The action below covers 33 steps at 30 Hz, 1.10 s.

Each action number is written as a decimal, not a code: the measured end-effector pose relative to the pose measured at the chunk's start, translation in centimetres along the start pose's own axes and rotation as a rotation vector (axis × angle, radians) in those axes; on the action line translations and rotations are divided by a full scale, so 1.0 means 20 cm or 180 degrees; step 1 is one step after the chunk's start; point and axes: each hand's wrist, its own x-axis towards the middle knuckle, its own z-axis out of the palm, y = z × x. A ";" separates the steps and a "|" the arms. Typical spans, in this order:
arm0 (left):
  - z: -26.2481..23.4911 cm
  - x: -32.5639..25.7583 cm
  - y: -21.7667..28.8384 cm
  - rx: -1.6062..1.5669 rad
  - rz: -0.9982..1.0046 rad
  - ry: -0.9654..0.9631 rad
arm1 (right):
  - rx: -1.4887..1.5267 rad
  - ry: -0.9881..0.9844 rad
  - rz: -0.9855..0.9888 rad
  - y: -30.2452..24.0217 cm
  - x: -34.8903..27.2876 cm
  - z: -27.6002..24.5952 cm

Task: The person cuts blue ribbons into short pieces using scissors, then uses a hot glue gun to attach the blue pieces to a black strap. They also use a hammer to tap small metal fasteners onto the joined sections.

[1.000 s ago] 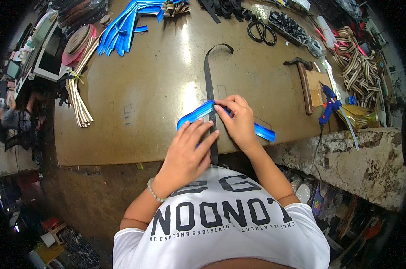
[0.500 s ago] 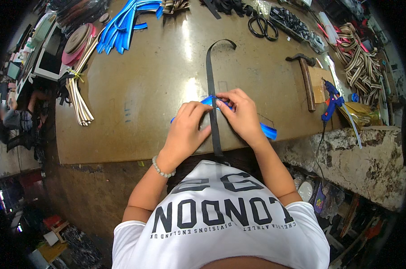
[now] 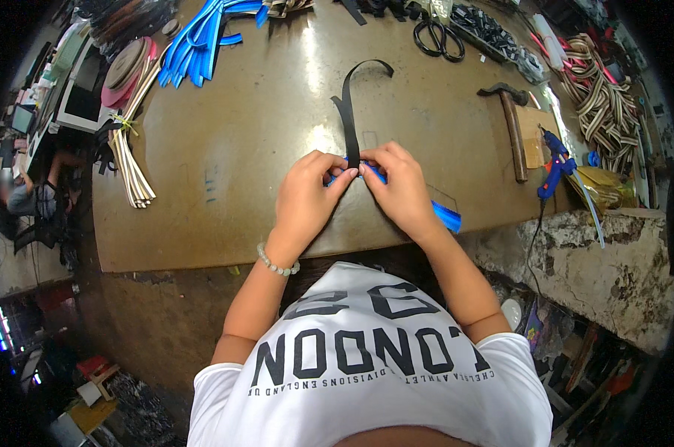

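A narrow black strap (image 3: 349, 127) lies lengthwise on the table, its far end curling to the right. It is doubled back on itself, with a short tip sticking out at its left side. Under its near end a blue ribbed strap (image 3: 446, 216) runs crosswise, mostly covered by my hands. My left hand (image 3: 307, 190) is closed at the crossing, thumb and fingertips pinching the straps from the left. From the right, my right hand (image 3: 399, 186) pinches at the same spot, its thumb beside the left one. The fold under the fingertips is hidden.
Blue straps (image 3: 203, 45) and a bundle of pale strips (image 3: 132, 167) lie left. Black scissors (image 3: 437, 39) and a tray of black buckles (image 3: 493, 41) are at the back. A hammer (image 3: 514, 134), a blue glue gun (image 3: 554, 164) and striped webbing (image 3: 605, 104) lie right.
The black strap's near part, which hung over the table's front edge, has been folded up and away over the blue strap. Both hands have closed in at the crossing.
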 end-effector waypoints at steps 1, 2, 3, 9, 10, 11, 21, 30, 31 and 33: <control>0.00 0.00 0.00 0.0028 -0.0060 -0.0027 | -0.0110 -0.0092 -0.0094 -0.01 0.01 -0.01; 0.00 0.01 0.00 0.0067 -0.0124 -0.0045 | -0.0257 -0.0343 -0.0014 -0.02 0.03 -0.03; 0.00 0.01 0.00 0.0095 -0.0112 -0.0062 | 0.0037 -0.0411 -0.0032 -0.03 0.05 -0.05; 0.00 0.01 0.00 0.0077 -0.0330 -0.0091 | 0.1371 -0.1749 0.0669 -0.01 0.33 -0.18; 0.00 0.02 0.00 0.0098 -0.0336 -0.0123 | 0.1247 -0.1827 0.0856 0.00 0.36 -0.17; 0.00 0.02 0.00 0.0117 -0.0328 -0.0150 | 0.1292 -0.1853 0.0828 0.02 0.39 -0.15; 0.01 0.02 0.00 0.0375 -0.0119 -0.0092 | 0.0075 -0.0726 -0.0062 0.15 0.36 -0.03; 0.01 -0.01 0.01 0.0865 0.0164 -0.0153 | -0.0753 -0.0656 -0.1835 0.17 0.16 -0.22; 0.01 -0.01 0.01 0.0867 0.0141 -0.0146 | -0.0884 -0.1018 -0.1889 0.18 0.11 -0.24; 0.01 -0.01 0.01 0.0866 0.0164 -0.0118 | -0.1187 -0.1085 -0.1885 0.20 0.06 -0.26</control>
